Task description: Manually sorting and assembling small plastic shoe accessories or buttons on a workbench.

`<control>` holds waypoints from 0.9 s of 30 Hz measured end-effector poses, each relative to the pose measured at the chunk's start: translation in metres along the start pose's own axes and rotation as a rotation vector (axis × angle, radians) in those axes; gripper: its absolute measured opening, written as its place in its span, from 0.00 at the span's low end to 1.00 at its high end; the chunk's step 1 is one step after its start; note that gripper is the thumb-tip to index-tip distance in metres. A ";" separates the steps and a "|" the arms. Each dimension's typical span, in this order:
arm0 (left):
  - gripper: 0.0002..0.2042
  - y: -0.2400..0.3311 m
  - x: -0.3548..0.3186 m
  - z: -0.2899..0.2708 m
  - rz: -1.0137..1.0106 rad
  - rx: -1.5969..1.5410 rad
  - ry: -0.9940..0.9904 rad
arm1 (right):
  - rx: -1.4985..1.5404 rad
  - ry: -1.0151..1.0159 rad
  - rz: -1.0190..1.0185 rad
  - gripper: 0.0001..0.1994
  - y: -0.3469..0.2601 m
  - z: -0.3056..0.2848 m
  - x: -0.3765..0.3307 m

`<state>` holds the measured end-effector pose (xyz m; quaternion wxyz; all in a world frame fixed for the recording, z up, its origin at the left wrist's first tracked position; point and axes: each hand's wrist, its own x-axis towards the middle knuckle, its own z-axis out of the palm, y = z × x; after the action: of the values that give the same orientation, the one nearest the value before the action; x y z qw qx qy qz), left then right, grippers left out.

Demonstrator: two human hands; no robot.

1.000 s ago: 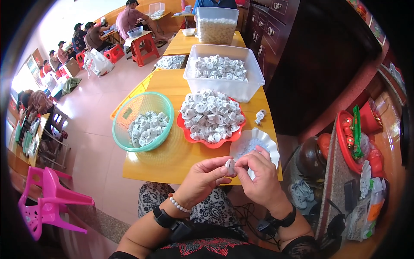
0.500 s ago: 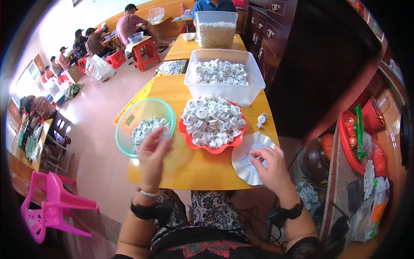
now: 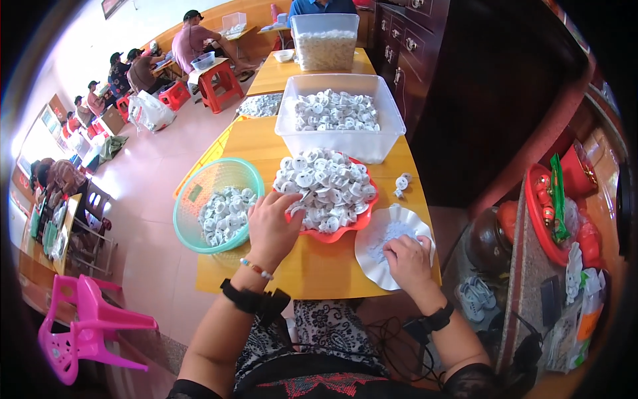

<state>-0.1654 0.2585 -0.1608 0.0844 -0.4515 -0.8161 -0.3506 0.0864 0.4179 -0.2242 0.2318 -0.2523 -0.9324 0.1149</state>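
Observation:
My left hand [image 3: 274,223] reaches over the left edge of a red scalloped bowl [image 3: 330,237], heaped with small round white plastic parts [image 3: 325,179]. Its fingers and thumb close around one part at the side of the heap. To its left a green mesh basket [image 3: 188,229] holds more such parts. My right hand [image 3: 411,263] is over a white wavy-edged dish [image 3: 372,274] of small pale flat pieces [image 3: 392,234]. Its fingertips are pinched together at the pieces; what is between them is too small to make out.
Behind the bowl stands a clear tub [image 3: 340,143] of white parts, with a taller filled tub [image 3: 325,50] farther back. Two loose parts [image 3: 402,185] lie on the table's right side. A pink chair [image 3: 93,319] is at left; a stone ledge [image 3: 525,286] runs along the right.
My left hand has moved right from over the green basket to the red bowl's heap. My right hand stays at the white dish, its fingers lower among the pieces.

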 end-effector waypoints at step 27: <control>0.10 -0.004 0.012 0.026 0.145 0.225 -0.093 | 0.668 -0.048 0.370 0.02 -0.002 -0.031 0.002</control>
<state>-0.1707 0.2822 -0.1765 0.1219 -0.5126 -0.8186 -0.2285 0.0990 0.4203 -0.1953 0.2550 -0.3241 -0.7874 0.4582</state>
